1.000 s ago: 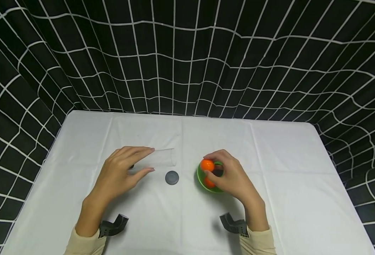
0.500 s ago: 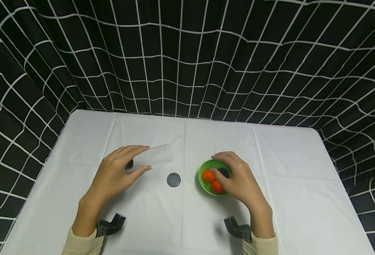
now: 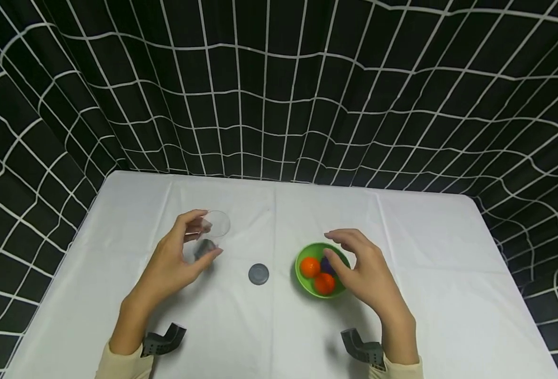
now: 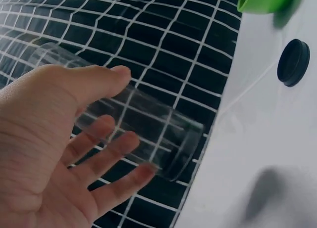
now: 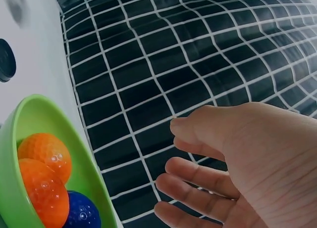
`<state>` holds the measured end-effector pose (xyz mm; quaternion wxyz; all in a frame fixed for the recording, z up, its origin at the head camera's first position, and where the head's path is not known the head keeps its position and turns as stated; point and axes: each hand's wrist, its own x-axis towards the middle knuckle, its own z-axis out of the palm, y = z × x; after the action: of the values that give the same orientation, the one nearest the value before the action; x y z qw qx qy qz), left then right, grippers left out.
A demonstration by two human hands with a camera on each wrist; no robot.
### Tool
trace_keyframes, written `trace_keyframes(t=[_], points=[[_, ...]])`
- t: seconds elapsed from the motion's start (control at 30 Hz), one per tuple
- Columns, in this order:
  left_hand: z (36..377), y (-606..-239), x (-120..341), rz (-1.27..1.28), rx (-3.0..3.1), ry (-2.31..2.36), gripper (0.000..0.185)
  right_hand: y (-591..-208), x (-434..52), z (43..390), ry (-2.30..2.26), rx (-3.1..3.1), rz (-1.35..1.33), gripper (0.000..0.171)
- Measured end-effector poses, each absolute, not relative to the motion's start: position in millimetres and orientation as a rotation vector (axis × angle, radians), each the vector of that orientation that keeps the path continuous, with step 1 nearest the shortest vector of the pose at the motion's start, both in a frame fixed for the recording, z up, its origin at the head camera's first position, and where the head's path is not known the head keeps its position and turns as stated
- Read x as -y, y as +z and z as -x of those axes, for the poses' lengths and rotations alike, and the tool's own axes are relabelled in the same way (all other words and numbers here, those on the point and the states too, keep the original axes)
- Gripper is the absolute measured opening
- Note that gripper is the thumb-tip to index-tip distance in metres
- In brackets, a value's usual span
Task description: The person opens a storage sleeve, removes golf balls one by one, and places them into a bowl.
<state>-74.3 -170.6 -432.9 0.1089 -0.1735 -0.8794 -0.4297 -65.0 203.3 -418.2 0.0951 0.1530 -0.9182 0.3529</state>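
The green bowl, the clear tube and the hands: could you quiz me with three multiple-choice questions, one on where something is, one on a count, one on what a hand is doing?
1. Where does the dark round cap lie?
A. inside the bowl
B. on the white table between the tube and the bowl
C. in the right hand

2. How many orange balls are in the green bowl?
A. two
B. none
C. five

3. What is the left hand doing?
A. lying flat on the table
B. holding the clear tube
C. pinching an orange ball

Answers:
1 B, the cap sits on the bare table, touching nothing.
2 A, two orange balls show beside one dark blue ball.
3 B, thumb and fingers curl round the clear tube; the right hand hovers by the bowl, holding nothing.
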Motion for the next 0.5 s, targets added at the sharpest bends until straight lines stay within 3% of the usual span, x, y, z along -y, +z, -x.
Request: trace_keyframes(t=[0.5], points=[[84, -453, 175, 0.502, 2.735, -1.552, 0.053, -420, -214, 67, 1.089, 2.719, -0.405, 0.026]])
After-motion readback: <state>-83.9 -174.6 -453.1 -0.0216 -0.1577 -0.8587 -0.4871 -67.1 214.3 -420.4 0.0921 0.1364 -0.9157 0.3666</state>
